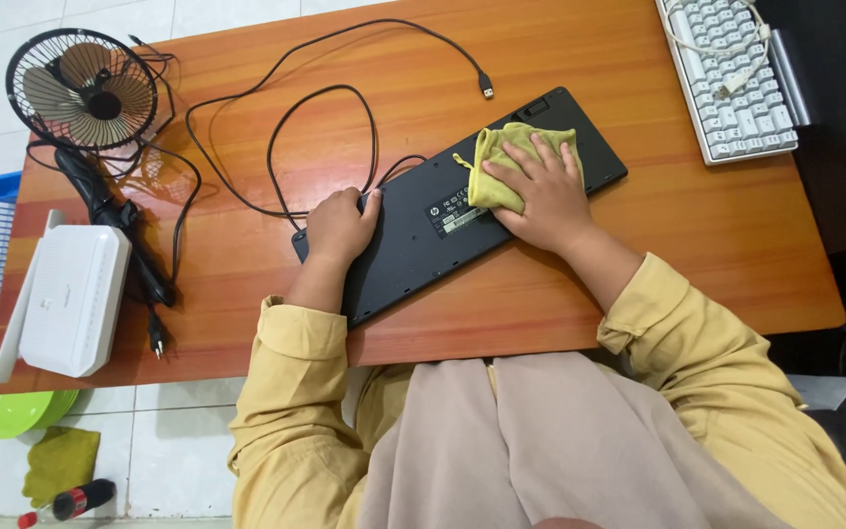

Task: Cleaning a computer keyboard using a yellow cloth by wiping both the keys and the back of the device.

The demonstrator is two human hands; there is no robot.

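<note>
A black keyboard (413, 245) lies upside down and slanted on the wooden desk (697, 225), its flat underside and label facing up. My left hand (338, 227) grips the keyboard's left end, thumb on top. My right hand (540, 191) presses a yellow-green cloth (494, 162) flat against the underside near the right half, fingers spread over the cloth. The keyboard's black cable (286, 118) loops across the desk behind it and ends in a loose plug (486, 87).
A small black fan (80, 88) stands at the desk's far left, a white router (69, 299) near the left front edge. A white keyboard (731, 73) lies at the far right. On the floor are a blue rack, a green bowl, a cloth and a bottle.
</note>
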